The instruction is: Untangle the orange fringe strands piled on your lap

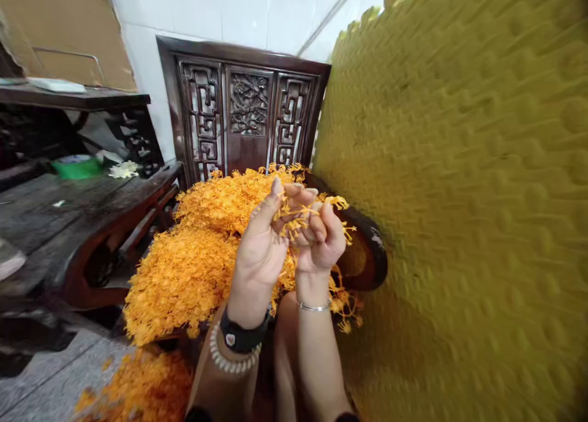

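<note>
My left hand (264,241) and my right hand (321,238) are raised together over a big heap of orange flower strands (193,263) that lies on a dark carved wooden chair (248,103). Both hands pinch the same small tangle of orange strands (294,217) between fingertips. My left wrist carries a black watch and a bead bracelet. A thin silver bangle sits on my right wrist. More strands hang below the right hand.
A large yellow-green textured sheet (459,214) fills the right side, blurred. A dark wooden table (68,207) with a green tape roll (76,165) stands at left. Orange strands (138,385) lie spilled on the grey floor. White tiled wall behind.
</note>
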A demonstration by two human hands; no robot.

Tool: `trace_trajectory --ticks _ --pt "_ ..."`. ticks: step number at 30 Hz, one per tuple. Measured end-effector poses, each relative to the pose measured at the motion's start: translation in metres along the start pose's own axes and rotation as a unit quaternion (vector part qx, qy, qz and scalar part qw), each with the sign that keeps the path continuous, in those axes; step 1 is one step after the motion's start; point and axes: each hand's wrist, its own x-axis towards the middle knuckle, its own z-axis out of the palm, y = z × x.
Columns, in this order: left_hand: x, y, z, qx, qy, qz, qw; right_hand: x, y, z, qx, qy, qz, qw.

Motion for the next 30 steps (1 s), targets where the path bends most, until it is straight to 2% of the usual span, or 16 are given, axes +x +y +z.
trace_trajectory --ticks 4,6,8,10,13,16,21,27,29,30 --pt "-0.007 0.004 0.002 0.028 0.006 0.031 0.999 -0.002 -0.002 0.006 0.021 0.036 -0.04 0.998" --pt "-0.002 0.006 -0.003 0.02 0.017 0.054 0.998 0.001 -0.004 0.005 0.058 0.065 -0.091 0.992" --pt "0.007 0.008 -0.011 -0.008 0.023 0.078 0.997 0.006 -0.003 0.002 0.075 0.08 -0.107 0.988" --pt "0.018 0.007 -0.02 -0.017 0.022 0.089 0.996 0.01 0.0 -0.001 0.051 0.079 -0.068 0.993" --pt "0.029 0.005 -0.03 0.041 0.008 0.073 0.996 0.016 0.005 -0.005 -0.006 0.095 -0.014 0.995" --pt "0.03 0.008 -0.033 0.113 0.0 0.089 0.99 0.018 0.007 -0.005 -0.037 0.106 -0.013 0.994" --pt "0.027 0.02 -0.036 0.181 0.022 0.197 0.963 0.016 0.007 -0.001 -0.103 0.099 -0.018 0.99" --pt "0.025 0.022 -0.039 0.223 0.003 0.18 0.958 0.014 0.005 0.002 -0.147 0.116 -0.042 0.981" --pt "0.023 0.019 -0.038 0.3 0.0 0.198 0.933 0.013 0.003 0.001 -0.152 0.11 -0.038 0.981" --pt "0.023 0.017 -0.036 0.358 0.001 0.213 0.909 0.013 0.001 0.001 -0.163 0.102 -0.031 0.981"
